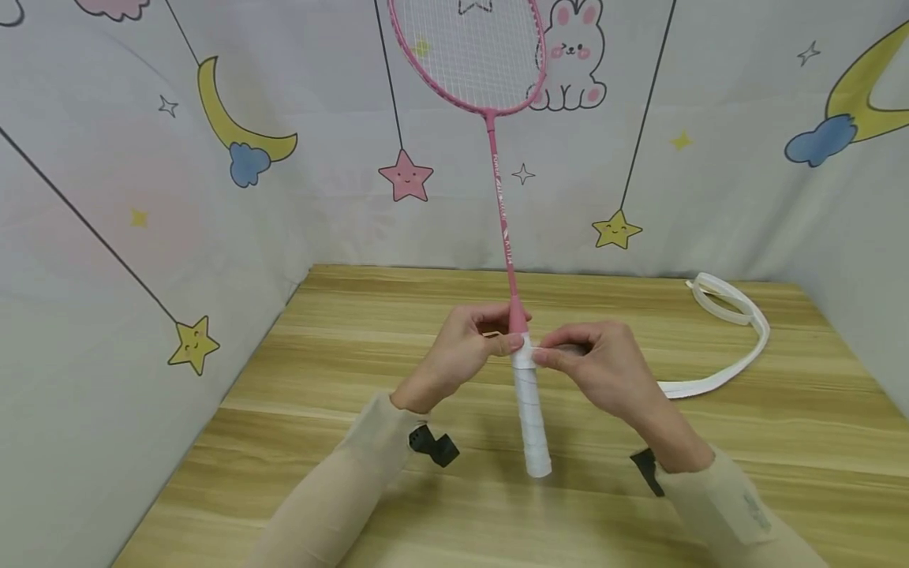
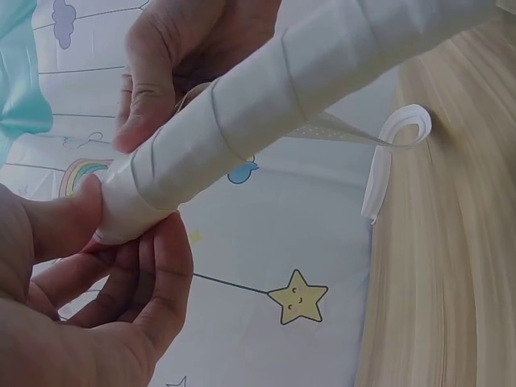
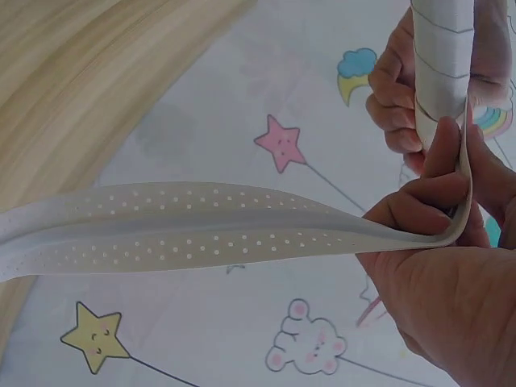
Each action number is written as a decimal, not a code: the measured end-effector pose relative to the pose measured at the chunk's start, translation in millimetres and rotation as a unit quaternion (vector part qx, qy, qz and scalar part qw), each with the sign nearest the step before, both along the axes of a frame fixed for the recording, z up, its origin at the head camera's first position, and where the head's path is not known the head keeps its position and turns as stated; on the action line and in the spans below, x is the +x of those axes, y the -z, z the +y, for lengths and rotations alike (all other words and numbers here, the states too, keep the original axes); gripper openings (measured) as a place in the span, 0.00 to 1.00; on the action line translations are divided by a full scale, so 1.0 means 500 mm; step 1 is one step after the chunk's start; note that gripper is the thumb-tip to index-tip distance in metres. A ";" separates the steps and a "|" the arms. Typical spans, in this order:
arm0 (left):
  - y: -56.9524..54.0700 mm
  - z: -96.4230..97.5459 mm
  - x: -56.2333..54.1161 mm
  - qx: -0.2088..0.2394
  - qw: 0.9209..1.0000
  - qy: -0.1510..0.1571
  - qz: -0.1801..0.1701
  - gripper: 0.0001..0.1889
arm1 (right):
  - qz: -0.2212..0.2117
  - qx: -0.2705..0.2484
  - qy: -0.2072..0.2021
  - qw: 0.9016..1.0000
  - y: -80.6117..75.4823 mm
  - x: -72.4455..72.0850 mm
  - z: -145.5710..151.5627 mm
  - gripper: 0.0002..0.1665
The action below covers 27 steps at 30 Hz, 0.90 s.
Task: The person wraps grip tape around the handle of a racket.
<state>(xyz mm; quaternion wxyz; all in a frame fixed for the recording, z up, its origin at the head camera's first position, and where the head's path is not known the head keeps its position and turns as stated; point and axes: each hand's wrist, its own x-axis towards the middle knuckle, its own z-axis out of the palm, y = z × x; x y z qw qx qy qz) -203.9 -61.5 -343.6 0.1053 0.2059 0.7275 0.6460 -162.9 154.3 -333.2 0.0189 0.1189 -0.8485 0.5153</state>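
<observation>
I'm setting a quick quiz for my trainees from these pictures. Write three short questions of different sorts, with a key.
1. True or false: the left hand holds the pink racket by its strings.

2. Multiple choice: which marks show on the white strip in the right wrist view?
A) letters
B) dots
C) hearts

3. Short answer: which hand pinches the white strip?

Key:
1. False; it holds the racket around the upper end of the handle.
2. B.
3. The right hand.
</observation>
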 end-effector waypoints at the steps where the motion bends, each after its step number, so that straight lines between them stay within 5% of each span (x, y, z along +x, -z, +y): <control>1: 0.000 0.000 -0.001 0.003 1.000 0.002 0.000 0.14 | -0.001 -0.001 -0.004 1.000 0.000 -0.001 0.000 0.09; 11: -0.004 -0.007 -0.001 0.025 0.999 0.040 -0.024 0.18 | -0.084 -0.017 -0.047 0.995 0.014 -0.025 0.013 0.16; 19: -0.005 -0.005 -0.004 0.053 0.995 0.073 -0.045 0.21 | -0.125 -0.066 -0.120 0.983 0.023 -0.032 0.022 0.26; 23: -0.005 -0.008 -0.005 0.050 0.994 0.083 -0.045 0.23 | -0.113 -0.088 -0.110 0.983 0.023 -0.029 0.016 0.24; 27: -0.002 -0.004 -0.003 0.013 0.998 0.056 -0.017 0.22 | -0.102 -0.075 -0.078 0.989 0.020 -0.028 0.008 0.20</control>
